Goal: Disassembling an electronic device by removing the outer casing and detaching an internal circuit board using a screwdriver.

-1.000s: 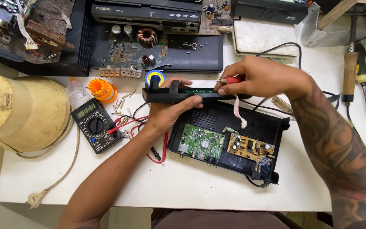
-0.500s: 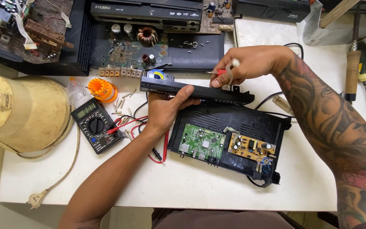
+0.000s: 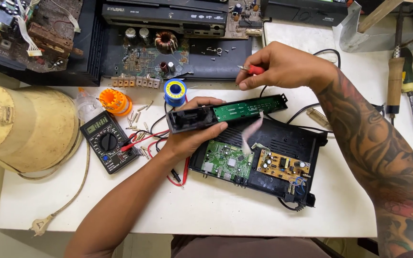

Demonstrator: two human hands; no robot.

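A white table (image 3: 216,210) is carrying everything. At its left edge a big cream drum (image 3: 25,126) is lying on its side, a cord trailing from it to a plug near the front edge. Along the far edge, black players (image 3: 163,14) and bare circuit boards are lying stacked. In the middle an open black box (image 3: 292,143) is sitting, showing a green board (image 3: 228,160) on its left and a smaller tan board (image 3: 283,165) on its right.

Just above the box, the left hand (image 3: 192,136) is gripping the left end of a black front panel (image 3: 225,113), fingers wrapped over its top, holding it tilted with its green strip board facing up; a pale ribbon cable (image 3: 252,134) is hanging from it to the box. The right hand (image 3: 283,67) is closed around a red-handled screwdriver (image 3: 250,69), hovering just beyond the panel, apart from it.

Left of the box a multimeter (image 3: 108,142) is lying, its red lead running toward the left wrist. Beyond it an orange spool (image 3: 113,101) and a blue solder reel (image 3: 175,91) are standing. A wooden-handled soldering iron (image 3: 394,76) is lying at the far right.
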